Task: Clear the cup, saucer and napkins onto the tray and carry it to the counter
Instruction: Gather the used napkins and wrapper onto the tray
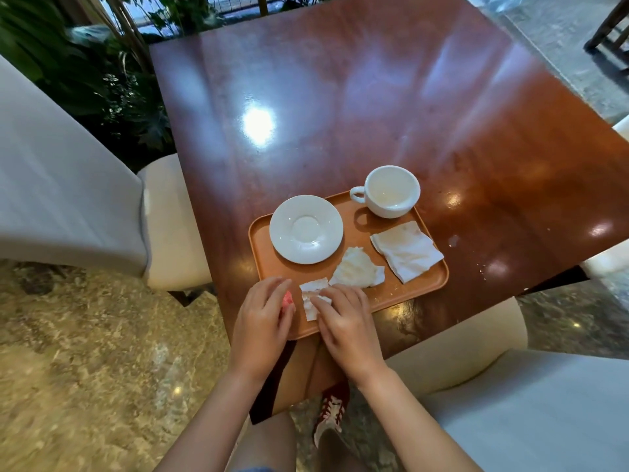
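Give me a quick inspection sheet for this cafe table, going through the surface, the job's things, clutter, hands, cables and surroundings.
Surface: glossy wooden table, with crumbs and a small wet spot right of the tray.
Job's things: orange tray at the near edge; saucer empty and upright on it; cup upright at the far corner, looks empty; flat stained napkin, crumpled napkin and small napkin piece all on the tray.
Clutter: small pink item under the left hand, cannot tell what.
Hands: left hand rests at the tray's near edge; right hand fingers on the napkin piece.
Cables: nothing seen.
Surroundings: padded chairs, plants, stone floor.
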A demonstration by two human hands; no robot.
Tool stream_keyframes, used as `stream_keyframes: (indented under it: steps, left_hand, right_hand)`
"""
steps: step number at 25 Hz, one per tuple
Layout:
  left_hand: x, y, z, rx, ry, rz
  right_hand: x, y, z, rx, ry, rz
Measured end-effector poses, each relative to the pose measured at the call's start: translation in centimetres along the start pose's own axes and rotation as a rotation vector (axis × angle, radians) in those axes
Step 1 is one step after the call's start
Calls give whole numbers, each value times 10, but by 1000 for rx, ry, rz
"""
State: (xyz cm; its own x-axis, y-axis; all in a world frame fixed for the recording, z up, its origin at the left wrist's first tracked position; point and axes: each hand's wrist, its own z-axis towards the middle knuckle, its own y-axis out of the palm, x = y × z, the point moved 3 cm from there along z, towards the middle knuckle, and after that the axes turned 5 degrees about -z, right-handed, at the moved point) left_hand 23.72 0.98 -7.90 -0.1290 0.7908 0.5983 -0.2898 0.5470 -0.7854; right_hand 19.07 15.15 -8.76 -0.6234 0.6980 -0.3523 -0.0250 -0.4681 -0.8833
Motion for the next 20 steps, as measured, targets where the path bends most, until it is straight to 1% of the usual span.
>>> stream_keyframes:
  steps: [2,3,4,6,7,9,11,15,20]
  left_hand:
    - [7,-4,-8,40,18,-9]
    - [13,-3,-14,43,59,-9]
    - [19,0,-21,22,121,-5]
    - [33,13,-34,-78,248,10]
    - [37,20,-38,-124,279,19]
    - [38,28,-36,-159,251,31]
    - [33,32,-30,-157,199,35]
    - [24,33,-25,-162,198,45]
    - [3,21,-6,-98,154,62]
  right_hand:
    - [-1,-7,-3,9,-55,14]
    - [3,-12,-6,14,-64,-2]
    - [11,-17,-10,16,-54,-27]
    - [33,-29,-20,9,0,-98]
    - [44,-35,-26,2,19,-140]
    - [60,-41,-31,-25,9,-200]
    - [66,-41,-31,-54,-21,-234]
    - [67,-35,-23,-72,-6,-236]
    - [56,-19,4,-82,-23,-232]
